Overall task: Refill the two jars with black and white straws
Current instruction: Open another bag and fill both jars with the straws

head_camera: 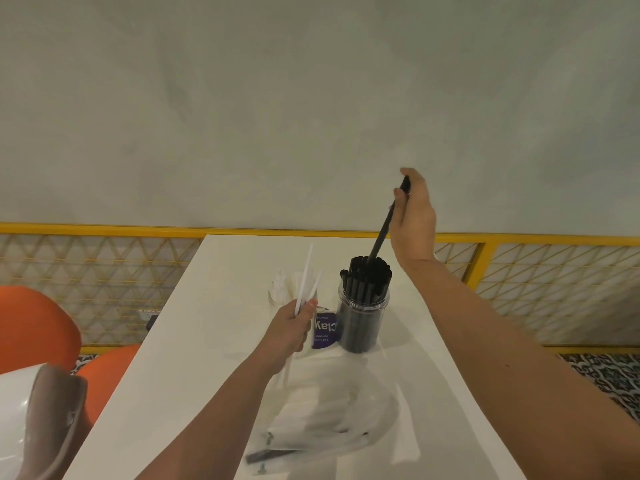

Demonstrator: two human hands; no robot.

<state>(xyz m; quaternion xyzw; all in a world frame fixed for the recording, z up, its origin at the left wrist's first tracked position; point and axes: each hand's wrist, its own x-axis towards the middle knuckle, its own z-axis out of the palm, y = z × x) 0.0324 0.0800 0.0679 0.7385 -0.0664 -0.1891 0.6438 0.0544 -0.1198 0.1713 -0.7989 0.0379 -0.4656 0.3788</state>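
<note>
White table (pixel 180 341): plastic bag (pixel 332 420) before both jars (pixel 363 320).

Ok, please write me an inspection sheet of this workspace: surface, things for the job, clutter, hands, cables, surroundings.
Surface: white table, stands against the wall.
Job's things: clear jar packed with black straws; second jar with white straws, partly hidden behind the left hand; plastic bags near the front edge, holding a few more straws.
Clutter: purple label card between the jars.
Hands: left hand holds two white straws; right hand pinches one black straw, its lower end at the mouth of the black jar.
Cables: nothing seen.
Surroundings: grey wall, yellow lattice railing, orange chair at left.
</note>
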